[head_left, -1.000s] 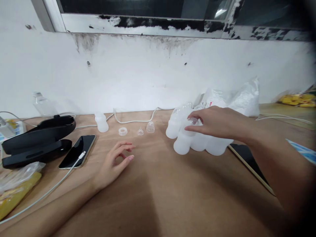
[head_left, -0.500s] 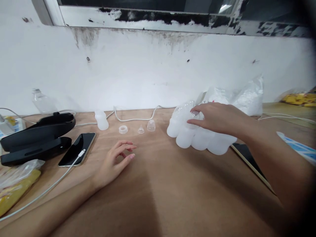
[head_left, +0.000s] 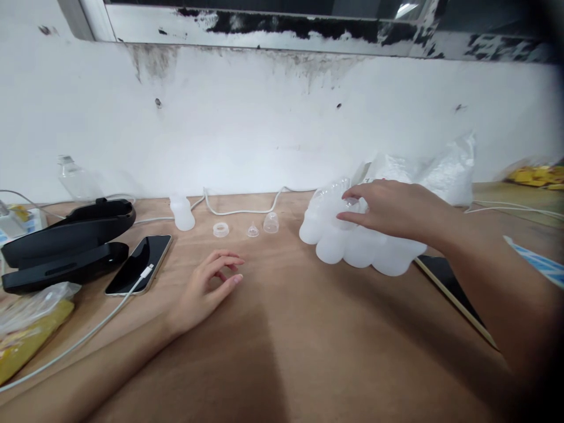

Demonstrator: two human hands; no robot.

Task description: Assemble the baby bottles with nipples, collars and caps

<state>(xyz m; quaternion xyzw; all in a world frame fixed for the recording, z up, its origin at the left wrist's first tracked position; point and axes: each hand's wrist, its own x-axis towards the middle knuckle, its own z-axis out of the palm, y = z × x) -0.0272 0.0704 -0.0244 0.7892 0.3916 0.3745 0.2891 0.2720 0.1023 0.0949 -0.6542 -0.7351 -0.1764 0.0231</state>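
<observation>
My left hand (head_left: 207, 291) rests on the wooden table (head_left: 308, 341) with its fingers loosely curled and apart, holding nothing. At the right, my right hand (head_left: 379, 205) reaches over a cluster of frosted white bottles (head_left: 359, 247), its thumb and forefinger around a clear domed piece (head_left: 352, 203) on top. Beyond my left hand, a white ring (head_left: 221, 229), a small clear nipple (head_left: 252, 230) and a clear cap (head_left: 271, 222) stand in a row. One frosted bottle (head_left: 182, 213) stands to the left of them, near the wall.
At the left are a phone (head_left: 138, 264), a black case (head_left: 70, 235), a white cable (head_left: 88, 336), a yellow bag (head_left: 35, 329) and a clear bottle (head_left: 77, 181). A plastic bag (head_left: 449, 173) lies behind the cluster; a dark flat device (head_left: 453, 294) lies beneath my right arm.
The view has shifted very slightly. Both hands keep nearly the same pose and place.
</observation>
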